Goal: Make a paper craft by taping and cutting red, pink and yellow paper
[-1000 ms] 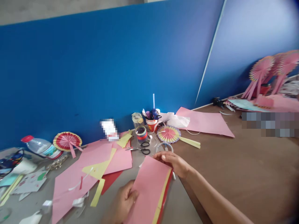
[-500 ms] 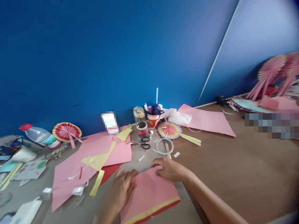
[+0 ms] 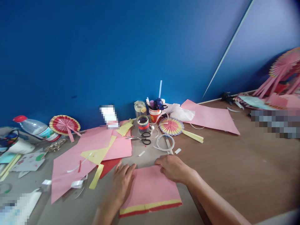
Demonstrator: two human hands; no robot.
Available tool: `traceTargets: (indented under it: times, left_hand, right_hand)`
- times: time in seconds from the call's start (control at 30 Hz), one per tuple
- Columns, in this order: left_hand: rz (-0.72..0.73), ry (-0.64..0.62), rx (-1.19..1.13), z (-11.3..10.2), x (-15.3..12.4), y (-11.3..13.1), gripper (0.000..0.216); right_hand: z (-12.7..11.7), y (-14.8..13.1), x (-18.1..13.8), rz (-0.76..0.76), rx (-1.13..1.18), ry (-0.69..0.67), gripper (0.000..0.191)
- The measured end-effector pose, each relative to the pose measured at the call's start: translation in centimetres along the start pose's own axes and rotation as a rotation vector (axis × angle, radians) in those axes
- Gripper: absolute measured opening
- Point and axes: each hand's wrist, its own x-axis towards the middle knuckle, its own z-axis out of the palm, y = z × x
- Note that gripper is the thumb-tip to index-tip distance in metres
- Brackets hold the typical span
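In the head view a pink sheet of paper (image 3: 152, 187) lies before me, with yellow and red strips along its near edge. My left hand (image 3: 123, 181) is at its far left corner, fingers bent over the edge and thumb along the side. At the far right corner, my right hand (image 3: 173, 168) has curled fingers closed on the paper; their tips are partly hidden. Beyond the sheet lie black-handled scissors (image 3: 145, 140) and a coil of clear tubing (image 3: 165, 143). A small round paper fan (image 3: 171, 126) rests just behind the coil.
Larger pink sheets (image 3: 93, 143) with yellow scraps lie on the left. A bottle (image 3: 37, 128) leans by a red-and-yellow fan (image 3: 64, 124). Along the blue wall (image 3: 117, 56) stand a jar (image 3: 140, 109), a tape stack (image 3: 142, 125) and a red cup (image 3: 154, 115). More fans (image 3: 283, 67) are at far right.
The pink sheet has turned slightly, so its striped edge lies more level. My left hand has moved up to the far left corner. The right hand stays at the far right corner.
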Motion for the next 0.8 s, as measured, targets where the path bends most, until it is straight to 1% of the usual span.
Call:
traceTargets:
  times: [0.07, 0.17, 0.23, 0.3, 0.37, 0.43, 0.5, 0.57, 0.63, 0.7, 0.8]
  left_hand:
    - [-0.016, -0.007, -0.016, 0.1, 0.0, 0.0, 0.030]
    - [-0.039, -0.014, -0.049, -0.1, 0.1, 0.1, 0.030]
    - [-0.064, -0.015, -0.070, -0.3, 0.2, 0.3, 0.031]
    - [-0.078, 0.001, -0.097, -0.4, 0.3, 0.4, 0.031]
    - [-0.080, 0.060, -0.137, -0.3, 0.3, 0.4, 0.029]
    - [-0.077, 0.152, -0.177, -0.1, 0.4, 0.4, 0.025]
    - [-0.078, 0.245, -0.208, 0.0, 0.4, 0.4, 0.020]
    - [-0.070, 0.303, -0.240, -0.1, 0.5, 0.5, 0.015]
    - [-0.054, 0.334, -0.274, -0.2, 0.5, 0.6, 0.015]
    - [-0.047, 0.344, -0.296, -0.4, 0.6, 0.7, 0.014]
    - [-0.047, 0.344, -0.315, -0.5, 0.7, 0.9, 0.014]
  right_hand:
    - [-0.2, 0.0, 0.0, -0.014, -0.024, 0.003, 0.027]
    - [-0.5, -0.4, 0.1, -0.034, -0.055, 0.009, 0.017]
    - [-0.6, -0.9, 0.2, -0.068, -0.075, 0.053, 0.015]
    - [-0.7, -1.0, 0.4, -0.094, -0.079, 0.172, 0.018]
    - [-0.6, -0.6, 0.6, -0.070, -0.060, 0.348, 0.018]
    - [-0.6, 0.6, 0.9, 0.029, -0.031, 0.521, 0.020]
    - [-0.6, 2.2, 1.2, 0.138, -0.014, 0.637, 0.021]
    - [-0.8, 3.6, 1.4, 0.180, -0.017, 0.669, 0.023]
    - [-0.9, 4.4, 1.6, 0.166, -0.023, 0.654, 0.024]
    - [-0.8, 4.5, 1.7, 0.135, -0.027, 0.631, 0.024]
    - [-0.4, 3.7, 1.8, 0.100, -0.043, 0.603, 0.024]
